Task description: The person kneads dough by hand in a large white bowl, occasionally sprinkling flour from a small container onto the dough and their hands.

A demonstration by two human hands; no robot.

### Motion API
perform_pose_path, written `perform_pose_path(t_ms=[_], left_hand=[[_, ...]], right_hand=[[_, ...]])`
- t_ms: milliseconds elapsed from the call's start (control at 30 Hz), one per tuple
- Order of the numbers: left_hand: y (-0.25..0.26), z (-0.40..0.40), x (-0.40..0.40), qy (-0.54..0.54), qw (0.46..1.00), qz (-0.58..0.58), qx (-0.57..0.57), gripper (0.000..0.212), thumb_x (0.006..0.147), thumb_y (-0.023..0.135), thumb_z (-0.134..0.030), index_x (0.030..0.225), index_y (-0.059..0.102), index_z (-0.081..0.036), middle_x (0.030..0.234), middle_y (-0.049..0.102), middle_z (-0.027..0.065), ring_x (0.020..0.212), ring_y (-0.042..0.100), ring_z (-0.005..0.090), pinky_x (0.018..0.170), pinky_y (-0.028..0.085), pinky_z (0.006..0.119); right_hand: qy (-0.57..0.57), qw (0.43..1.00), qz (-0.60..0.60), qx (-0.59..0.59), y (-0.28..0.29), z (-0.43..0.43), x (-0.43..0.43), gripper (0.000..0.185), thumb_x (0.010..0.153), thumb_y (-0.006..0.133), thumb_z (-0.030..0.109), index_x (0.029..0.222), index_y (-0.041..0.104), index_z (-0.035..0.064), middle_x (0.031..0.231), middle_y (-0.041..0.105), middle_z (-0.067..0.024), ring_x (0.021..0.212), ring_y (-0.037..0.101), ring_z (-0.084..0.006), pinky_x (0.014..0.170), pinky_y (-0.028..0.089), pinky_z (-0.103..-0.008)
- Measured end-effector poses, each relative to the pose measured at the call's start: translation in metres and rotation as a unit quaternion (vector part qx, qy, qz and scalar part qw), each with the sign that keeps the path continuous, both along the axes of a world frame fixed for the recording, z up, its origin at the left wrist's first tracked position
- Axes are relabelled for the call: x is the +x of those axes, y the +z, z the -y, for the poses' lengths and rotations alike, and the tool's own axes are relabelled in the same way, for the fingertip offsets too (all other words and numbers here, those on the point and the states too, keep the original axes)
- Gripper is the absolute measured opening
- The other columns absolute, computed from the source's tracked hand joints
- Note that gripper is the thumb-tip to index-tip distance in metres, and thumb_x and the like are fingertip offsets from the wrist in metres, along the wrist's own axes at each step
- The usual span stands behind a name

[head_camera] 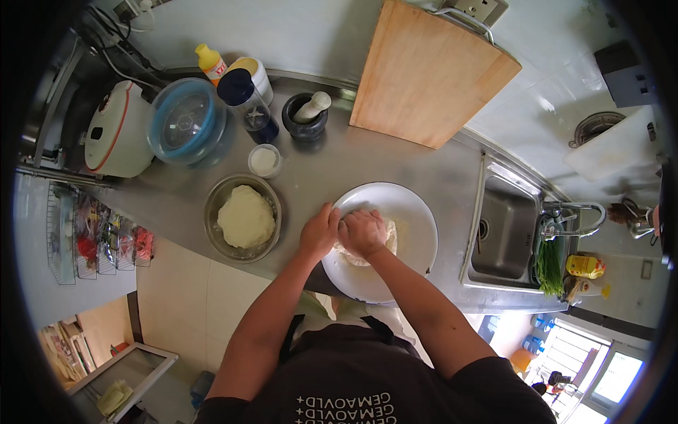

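A white enamel basin [418, 254] with a dark, chipped rim stands at the front edge of the steel counter. Inside it lies a pale, floury lump of dough [392, 241], partly covered by my right hand [364, 233]. That hand is curled into a fist and presses down on the dough. My left hand [319, 231] is at the basin's left rim, its thumb side close against the right fist; its fingertips are hidden. Left of the basin, a steel bowl [211, 246] holds a large, rounded mass of dough [246, 217].
Behind the bowl are a small tub of white powder [264, 161], a stone mortar [304, 127] with pestle, a blender cup [257, 116], a blue-rimmed basin [183, 124] and a rice cooker [119, 132]. A wooden cutting board [429, 74] leans on the wall. The sink [503, 228] is right.
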State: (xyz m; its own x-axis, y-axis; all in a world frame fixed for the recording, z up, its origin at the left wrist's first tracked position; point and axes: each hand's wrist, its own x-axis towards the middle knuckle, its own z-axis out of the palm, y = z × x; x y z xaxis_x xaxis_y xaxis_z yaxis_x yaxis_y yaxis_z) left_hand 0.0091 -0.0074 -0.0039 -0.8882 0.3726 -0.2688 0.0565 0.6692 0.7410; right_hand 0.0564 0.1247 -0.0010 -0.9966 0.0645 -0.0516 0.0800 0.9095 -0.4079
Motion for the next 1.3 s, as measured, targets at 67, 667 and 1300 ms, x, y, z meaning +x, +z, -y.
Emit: perform_pose_path(t_ms=[67,667,1300], left_hand=[[-0.004,0.006,0.006,0.022,0.999,-0.003,0.042,0.037,0.095,0.046,-0.032,0.117,0.048,-0.002,0.093,0.063,0.0264,0.086,0.060,0.0440,0.073,0.047,0.051],[0.011,0.001,-0.009,0.098,0.982,-0.088,0.134,0.031,0.090,0.060,-0.029,0.098,0.063,0.001,0.083,0.064,0.0203,0.074,0.061,0.0358,0.068,0.048,0.039],[0.014,-0.009,-0.007,0.054,0.993,-0.100,0.043,0.032,0.092,0.054,-0.034,0.108,0.063,-0.008,0.091,0.066,0.0165,0.083,0.063,0.0362,0.071,0.050,0.043]], right_hand=[[-0.029,0.997,0.072,-0.016,-0.004,-0.004,-0.007,0.030,0.084,0.050,0.033,0.078,0.065,0.0078,0.088,0.066,-0.0117,0.089,0.060,-0.0300,0.087,0.041,-0.0424],[0.062,0.995,0.049,-0.055,0.051,-0.011,0.059,0.024,0.084,0.057,0.023,0.071,0.060,0.0029,0.084,0.061,-0.0143,0.088,0.055,-0.0331,0.081,0.040,-0.0464],[0.267,0.962,0.053,-0.010,0.011,0.000,0.017,0.021,0.072,0.060,0.029,0.085,0.065,0.0139,0.096,0.061,-0.0059,0.097,0.056,-0.0233,0.085,0.041,-0.0401]])
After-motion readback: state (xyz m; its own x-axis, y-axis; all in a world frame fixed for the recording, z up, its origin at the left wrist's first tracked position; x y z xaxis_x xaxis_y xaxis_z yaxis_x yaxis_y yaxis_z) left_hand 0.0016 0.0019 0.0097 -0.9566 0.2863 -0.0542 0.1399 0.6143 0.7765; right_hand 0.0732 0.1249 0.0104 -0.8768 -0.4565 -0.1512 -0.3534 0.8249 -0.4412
